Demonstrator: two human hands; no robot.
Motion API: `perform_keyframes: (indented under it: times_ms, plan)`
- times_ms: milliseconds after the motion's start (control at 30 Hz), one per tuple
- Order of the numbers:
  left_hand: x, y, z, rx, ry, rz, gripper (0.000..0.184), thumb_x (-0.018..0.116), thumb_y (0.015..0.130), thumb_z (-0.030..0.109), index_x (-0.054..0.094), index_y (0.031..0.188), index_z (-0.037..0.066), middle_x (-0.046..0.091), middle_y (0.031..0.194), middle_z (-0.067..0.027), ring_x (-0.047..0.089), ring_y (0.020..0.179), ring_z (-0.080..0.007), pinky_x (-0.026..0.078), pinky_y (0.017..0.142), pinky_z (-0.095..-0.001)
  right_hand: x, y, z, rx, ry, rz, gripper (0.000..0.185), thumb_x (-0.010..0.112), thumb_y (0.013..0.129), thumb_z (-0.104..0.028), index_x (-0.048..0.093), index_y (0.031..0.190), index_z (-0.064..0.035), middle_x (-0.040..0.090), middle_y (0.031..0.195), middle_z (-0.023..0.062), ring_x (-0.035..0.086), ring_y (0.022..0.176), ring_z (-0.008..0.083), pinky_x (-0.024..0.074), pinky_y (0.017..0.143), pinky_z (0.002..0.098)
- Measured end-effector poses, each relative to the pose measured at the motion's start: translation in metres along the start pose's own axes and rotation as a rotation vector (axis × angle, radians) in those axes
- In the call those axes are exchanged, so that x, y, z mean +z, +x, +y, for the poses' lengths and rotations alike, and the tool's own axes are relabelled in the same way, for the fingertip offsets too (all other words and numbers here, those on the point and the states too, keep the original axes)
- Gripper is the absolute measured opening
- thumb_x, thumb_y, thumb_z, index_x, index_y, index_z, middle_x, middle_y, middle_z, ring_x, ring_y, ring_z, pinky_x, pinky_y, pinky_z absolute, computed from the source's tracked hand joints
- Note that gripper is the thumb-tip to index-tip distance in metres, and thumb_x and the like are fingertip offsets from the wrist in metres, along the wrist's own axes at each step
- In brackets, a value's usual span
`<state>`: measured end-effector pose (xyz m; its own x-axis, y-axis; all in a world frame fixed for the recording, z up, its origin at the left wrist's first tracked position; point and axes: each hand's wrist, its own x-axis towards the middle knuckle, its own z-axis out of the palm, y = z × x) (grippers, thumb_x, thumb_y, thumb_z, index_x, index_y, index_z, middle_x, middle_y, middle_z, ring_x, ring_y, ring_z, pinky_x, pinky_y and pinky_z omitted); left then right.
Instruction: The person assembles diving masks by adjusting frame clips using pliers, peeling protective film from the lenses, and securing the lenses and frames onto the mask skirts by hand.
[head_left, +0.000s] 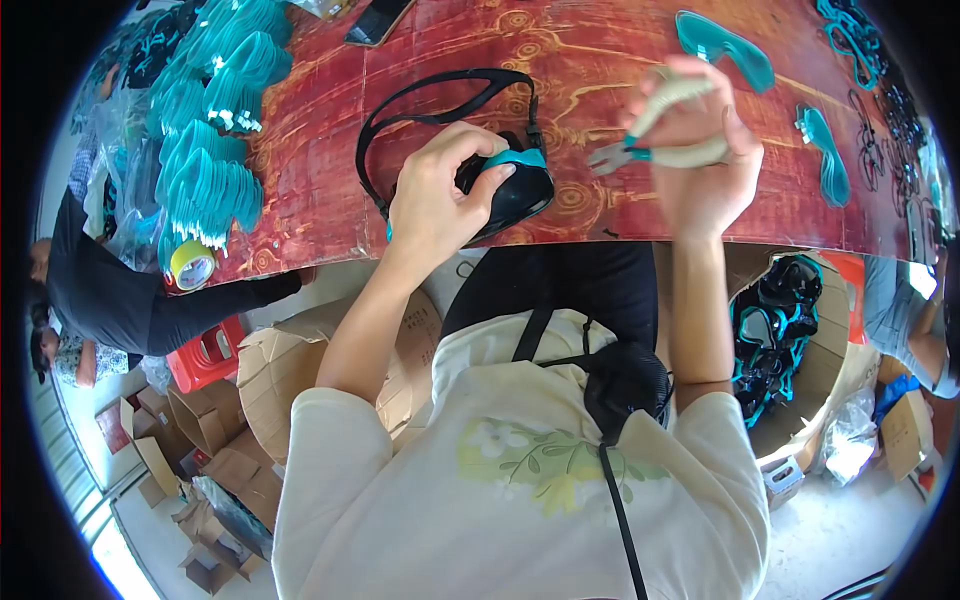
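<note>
My left hand [445, 190] is closed around a black diving mask [525, 192] with a teal piece along its upper edge. Its black strap [372, 140] loops out on the table beyond my wrist. To the right, my right hand [715, 175] is closed on a pair of pliers [640, 154] with cream handles, somewhat blurred. The plier jaws point left toward the mask, apart from it. A teal mask-shaped part [725, 48] lies beyond my right hand, and a teal strap-like piece [826, 158] lies to its right.
Stacks of teal straps [210, 185] line the left of the red table [320, 190], by a yellow tape roll [192, 265]. A phone [380, 20] lies at the far edge. A cardboard box [830, 345] of masks stands below right. Other people sit at both sides.
</note>
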<state>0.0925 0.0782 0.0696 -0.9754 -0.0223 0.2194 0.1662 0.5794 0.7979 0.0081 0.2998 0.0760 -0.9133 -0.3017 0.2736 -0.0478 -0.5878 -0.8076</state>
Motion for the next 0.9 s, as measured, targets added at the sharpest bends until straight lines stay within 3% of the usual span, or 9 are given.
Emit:
perform_keyframes:
  times_ms: [33,133,233,267,400,533,733,833,900]
  plan:
    - [0.000,0.000,0.001,-0.003,0.007,-0.002,0.014,0.069,0.076,-0.004,0.063,0.089,-0.003,0.069,0.097,-0.0121,0.066,0.091,-0.0224,0.049,0.080,-0.0305,0.016,0.002,0.001,0.015,0.257,-0.042,0.046,0.041,0.094,-0.042,0.051,0.117,-0.0024,0.055,0.108,0.0132,0.057,0.096,0.0233,0.0508,0.079,0.0408]
    - [-0.001,0.001,0.002,0.005,0.030,-0.004,0.015,0.068,0.075,-0.005,0.064,0.090,-0.003,0.069,0.096,-0.0122,0.066,0.091,-0.0232,0.049,0.081,-0.0311,0.035,0.003,0.024,0.034,0.414,0.076,0.058,0.039,0.093,-0.049,0.045,0.127,-0.0021,0.053,0.110,0.0138,0.055,0.098,0.0242,0.0498,0.084,0.0447]
    - [0.000,0.000,-0.002,0.025,0.047,0.009,0.015,0.068,0.074,-0.005,0.064,0.089,-0.003,0.069,0.096,-0.0126,0.067,0.090,-0.0240,0.050,0.081,-0.0319,0.047,0.001,0.036,-0.111,0.169,0.104,0.061,0.041,0.092,-0.049,0.043,0.131,-0.0018,0.053,0.110,0.0131,0.054,0.098,0.0236,0.0501,0.084,0.0450]
    - [0.000,0.000,-0.001,0.020,0.044,0.011,0.015,0.068,0.074,-0.005,0.064,0.089,-0.003,0.068,0.096,-0.0129,0.067,0.090,-0.0243,0.050,0.081,-0.0321,0.049,-0.002,0.036,-0.064,0.113,0.072,0.077,0.043,0.087,-0.054,0.034,0.141,0.0001,0.046,0.124,0.0167,0.051,0.106,0.0266,0.0406,0.098,0.0531]
    - [-0.001,0.001,0.000,0.017,0.064,0.008,0.015,0.069,0.073,-0.005,0.065,0.088,-0.003,0.068,0.095,-0.0137,0.067,0.088,-0.0253,0.050,0.080,-0.0321,0.061,-0.005,0.036,-0.058,0.066,0.036,0.104,0.058,0.072,-0.055,0.016,0.150,-0.0010,0.042,0.131,0.0152,0.047,0.115,0.0254,0.0349,0.106,0.0544]
    - [0.002,0.000,-0.004,0.043,0.047,0.047,0.013,0.070,0.075,0.003,0.063,0.086,0.001,0.065,0.090,-0.0092,0.065,0.083,-0.0313,0.050,0.070,-0.0383,0.071,-0.006,0.046,-0.090,0.024,-0.012,0.107,0.059,0.070,-0.053,0.013,0.151,-0.0005,0.040,0.132,0.0151,0.045,0.118,0.0254,0.0326,0.107,0.0526]
    - [0.002,0.001,-0.003,0.074,0.077,0.054,0.012,0.069,0.075,0.003,0.062,0.084,0.001,0.063,0.086,-0.0091,0.063,0.081,-0.0315,0.049,0.069,-0.0394,0.057,0.001,0.053,-0.167,-0.067,0.053,0.087,0.052,0.074,-0.054,0.038,0.137,0.0047,0.052,0.117,0.0190,0.055,0.099,0.0271,0.0482,0.078,0.0415]
    - [0.003,0.001,-0.006,0.127,0.129,0.061,0.011,0.069,0.075,0.003,0.061,0.083,0.002,0.061,0.085,-0.0089,0.062,0.081,-0.0313,0.049,0.069,-0.0401,0.058,0.016,0.052,-0.105,-0.098,0.034,0.080,0.049,0.077,-0.054,0.045,0.128,0.0069,0.056,0.110,0.0196,0.057,0.089,0.0264,0.0481,0.068,0.0374]
    - [0.002,0.003,-0.005,0.144,0.143,0.075,0.011,0.068,0.075,0.002,0.060,0.083,0.003,0.061,0.085,-0.0087,0.062,0.081,-0.0311,0.049,0.068,-0.0403,0.051,0.021,0.056,-0.115,-0.078,-0.023,0.082,0.050,0.077,-0.054,0.044,0.131,0.0072,0.056,0.111,0.0196,0.057,0.090,0.0260,0.0490,0.071,0.0367]
